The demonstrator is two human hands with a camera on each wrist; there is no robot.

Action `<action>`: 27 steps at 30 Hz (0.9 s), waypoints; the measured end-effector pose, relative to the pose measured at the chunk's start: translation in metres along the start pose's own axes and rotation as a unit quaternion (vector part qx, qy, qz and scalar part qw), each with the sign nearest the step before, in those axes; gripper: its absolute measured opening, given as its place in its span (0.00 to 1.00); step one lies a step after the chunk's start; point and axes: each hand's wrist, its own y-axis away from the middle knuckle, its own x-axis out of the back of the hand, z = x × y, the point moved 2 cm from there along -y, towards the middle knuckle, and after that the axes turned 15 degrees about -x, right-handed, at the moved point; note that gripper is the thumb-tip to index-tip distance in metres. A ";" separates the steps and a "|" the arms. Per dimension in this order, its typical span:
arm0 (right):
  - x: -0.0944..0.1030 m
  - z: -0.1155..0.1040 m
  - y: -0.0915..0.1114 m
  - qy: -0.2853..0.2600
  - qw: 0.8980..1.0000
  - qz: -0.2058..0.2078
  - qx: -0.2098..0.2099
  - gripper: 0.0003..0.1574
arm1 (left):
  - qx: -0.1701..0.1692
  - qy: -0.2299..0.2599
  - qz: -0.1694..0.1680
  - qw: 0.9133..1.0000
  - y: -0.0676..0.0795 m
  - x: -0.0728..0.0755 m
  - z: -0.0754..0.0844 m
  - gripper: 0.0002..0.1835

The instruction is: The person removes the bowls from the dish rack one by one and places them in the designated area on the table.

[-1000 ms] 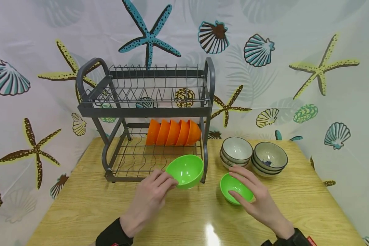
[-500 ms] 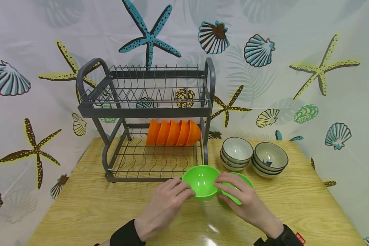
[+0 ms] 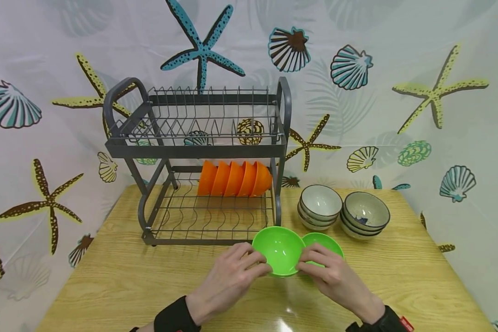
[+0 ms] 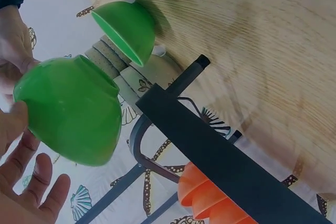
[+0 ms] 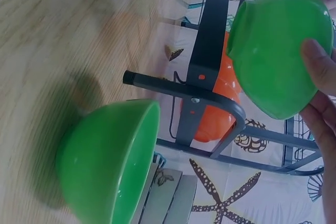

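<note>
L hand (image 3: 234, 276) & R hand (image 3: 329, 277) grip glossy green round plastic-looking bowl (image 3: 280, 250) above pale wood-grain table (image 3: 108, 276), nr matching green bowl (image 3: 326, 242). R fingertip contact partly hidden; uneven grip could tip it.

The table (image 3: 120, 286) bears a rack (image 3: 197, 152), green bowl (image 3: 326, 241) and bowl stacks (image 3: 321, 203).
</note>
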 end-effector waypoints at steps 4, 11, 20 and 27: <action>0.006 0.004 0.007 0.024 1.000 -0.002 -0.001 0.26 | 0.005 0.007 0.000 1.000 0.004 -0.004 -0.003 0.18; 0.020 0.017 0.026 0.023 0.999 0.029 -0.012 0.26 | 0.066 0.023 -0.038 0.997 0.026 -0.012 -0.023 0.33; 0.029 0.036 0.048 0.045 0.997 0.033 -0.051 0.29 | 0.146 0.032 -0.102 0.984 0.054 -0.019 -0.036 0.31; 0.026 0.044 0.063 0.044 0.994 -0.010 -0.096 0.31 | 0.160 0.044 -0.123 0.978 0.060 -0.021 -0.038 0.32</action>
